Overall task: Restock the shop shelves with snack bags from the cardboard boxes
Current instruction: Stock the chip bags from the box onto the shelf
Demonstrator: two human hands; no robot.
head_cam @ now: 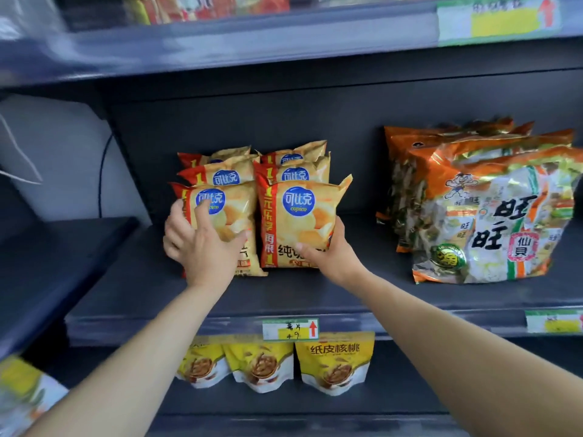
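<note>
On the dark middle shelf (362, 298) two columns of yellow chip bags stand side by side, each about three deep, all upright with the long axis vertical and the printed faces outward. The left hand (202, 244) lies over the lower face of the left front chip bag (220, 216); its index finger runs up the print, its thumb crosses toward the middle, and its outer fingers curl round the bag's left edge, so it holds that bag. Just beside it, edges touching, stands the right front chip bag (299, 216). The right hand (331, 253) pinches its lower right corner, thumb on the front and fingers wrapped behind the edge. Each hand is nearer its own bag, and the rows lie straight ahead of both, deeper into the shelf. The step looks like seating both front bags against those behind; a level push straight back should keep them upright. Well apart to the right lean large rice cracker bags (492, 222). No cardboard box is in view.
</note>
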